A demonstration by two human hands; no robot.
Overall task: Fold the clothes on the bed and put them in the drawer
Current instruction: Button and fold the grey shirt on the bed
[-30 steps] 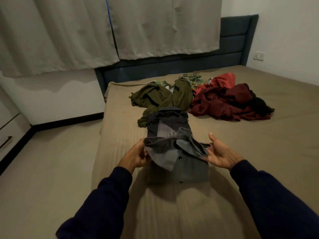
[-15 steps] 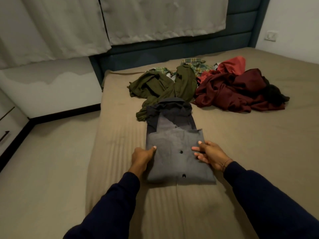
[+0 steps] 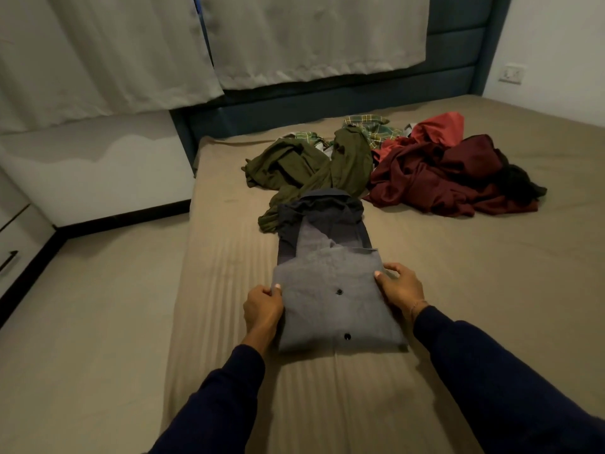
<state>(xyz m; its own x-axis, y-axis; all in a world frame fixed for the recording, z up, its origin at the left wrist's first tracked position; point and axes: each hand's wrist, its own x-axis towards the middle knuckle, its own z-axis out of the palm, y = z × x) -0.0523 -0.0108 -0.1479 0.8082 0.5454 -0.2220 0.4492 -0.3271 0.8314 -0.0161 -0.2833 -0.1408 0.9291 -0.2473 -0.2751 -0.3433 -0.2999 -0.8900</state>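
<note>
A grey button shirt (image 3: 330, 299) lies partly folded on the tan bed (image 3: 458, 290), its lower part doubled over towards the dark collar. My left hand (image 3: 262, 309) grips its left edge, thumb on top and fingers under the cloth. My right hand (image 3: 397, 286) grips the right edge the same way. Beyond the shirt lie an olive green garment (image 3: 304, 165), a green plaid one (image 3: 373, 126), a dark red heap (image 3: 435, 178) and a black piece (image 3: 520, 185), all unfolded.
A white drawer unit with a dark handle (image 3: 9, 260) stands at the far left across the beige floor (image 3: 91, 322). Grey curtains (image 3: 294, 34) hang over a blue headboard (image 3: 327, 99). A wall socket (image 3: 510, 73) sits at the right.
The shirt's lower part, held up in both hands a second ago, now lies folded flat over the body. Both hands have shifted out to the shirt's side edges.
</note>
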